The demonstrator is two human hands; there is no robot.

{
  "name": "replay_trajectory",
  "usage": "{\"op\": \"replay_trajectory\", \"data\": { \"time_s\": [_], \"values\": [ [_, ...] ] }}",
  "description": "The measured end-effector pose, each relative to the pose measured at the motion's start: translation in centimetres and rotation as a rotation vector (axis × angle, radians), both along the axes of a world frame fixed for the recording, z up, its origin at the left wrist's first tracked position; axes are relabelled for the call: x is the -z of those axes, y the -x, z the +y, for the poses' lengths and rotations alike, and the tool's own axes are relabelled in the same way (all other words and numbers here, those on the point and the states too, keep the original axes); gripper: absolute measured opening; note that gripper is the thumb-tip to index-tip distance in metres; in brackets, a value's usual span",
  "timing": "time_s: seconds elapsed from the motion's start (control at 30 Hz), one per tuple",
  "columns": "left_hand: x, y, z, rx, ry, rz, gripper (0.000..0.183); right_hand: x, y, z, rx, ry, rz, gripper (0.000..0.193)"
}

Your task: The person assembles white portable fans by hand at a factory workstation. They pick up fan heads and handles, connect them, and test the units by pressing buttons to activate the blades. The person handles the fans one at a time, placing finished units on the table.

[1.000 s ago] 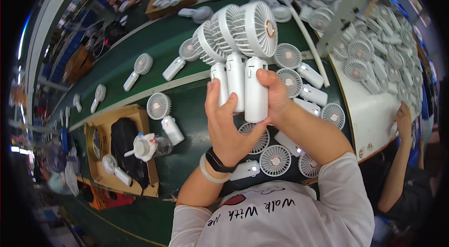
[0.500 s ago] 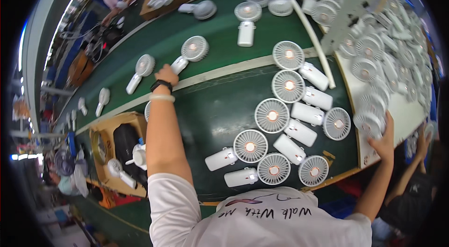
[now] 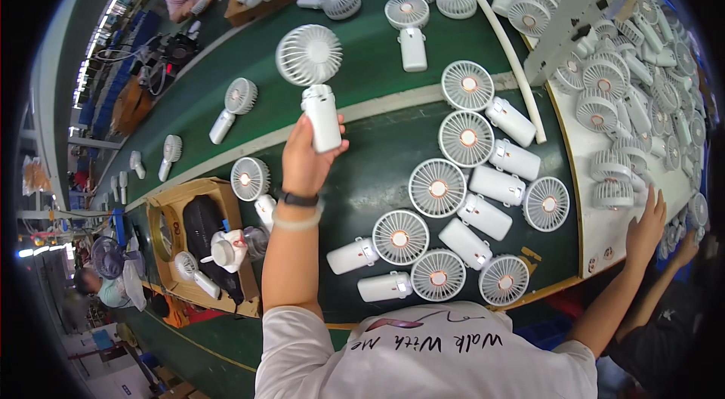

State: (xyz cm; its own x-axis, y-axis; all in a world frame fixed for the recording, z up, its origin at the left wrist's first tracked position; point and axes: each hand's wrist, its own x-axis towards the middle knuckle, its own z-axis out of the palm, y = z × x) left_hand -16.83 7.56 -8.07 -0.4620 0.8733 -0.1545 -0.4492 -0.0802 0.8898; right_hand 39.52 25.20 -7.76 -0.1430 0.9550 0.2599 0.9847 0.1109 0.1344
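My left hand [image 3: 303, 165] is closed around the handle of a white handheld fan [image 3: 323, 119], holding it up over the edge between the green belt and the green worktop. My right hand [image 3: 644, 229] reaches over the white board at the right, its fingers stretched out and holding nothing that I can see. Just left of its fingertips sits a small stack of white fans [image 3: 613, 193]. Between my arms, several white handheld fans lie on the worktop, one of them a fan with an orange-lit hub [image 3: 438, 187]. Another fan [image 3: 250, 178] rests beside my left forearm.
More fans stand along the green belt [image 3: 362, 51]. A cardboard box [image 3: 160, 195] with a black pouch is at left. A pale tube [image 3: 504, 47] and a metal post [image 3: 574, 13] border the fan pile [image 3: 642, 74]. Co-workers are at upper left and lower right.
My left hand has lifted a fan off the belt and brought it right and nearer. My right hand has let go of the fans on the board and shifted right.
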Motion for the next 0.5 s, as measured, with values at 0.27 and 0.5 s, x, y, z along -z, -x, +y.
{"op": "replay_trajectory", "data": {
  "time_s": [0.27,0.5],
  "values": [
    [-2.0,-7.5,-5.1,0.294,-0.359,-0.439,0.051,-3.1,13.8,-3.2,-0.582,0.054,0.582,0.041],
    [-3.1,-8.1,-7.0,0.148,-0.354,-0.234,0.058,-1.9,24.5,0.4,-0.815,0.381,0.485,0.041]
  ]
}}
